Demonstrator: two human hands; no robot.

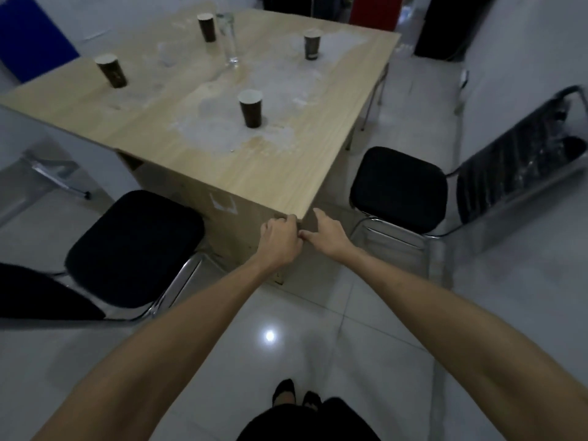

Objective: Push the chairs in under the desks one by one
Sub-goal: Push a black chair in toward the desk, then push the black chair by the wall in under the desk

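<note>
Our left hand (280, 240) curls closed on the desk (197, 128) corner, right hand (324, 232) open beside it, black chairs (133, 246) either side.

One wooden tabletop (286, 173) carries four dark paper cups (250, 108) (111, 71) (207, 27) (312, 43) and one clear glass (229, 39); two black-seated chairs (135, 248) (398, 189) stand by it; two bare hands (280, 238) (326, 232) show

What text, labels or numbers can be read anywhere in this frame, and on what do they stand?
None can be read.
Dark paper cup: a pale patch near its base, too blurred to read.
Desk side panel: white scuff marks, not legible text.
The other cups, chairs and floor show no print.
</note>
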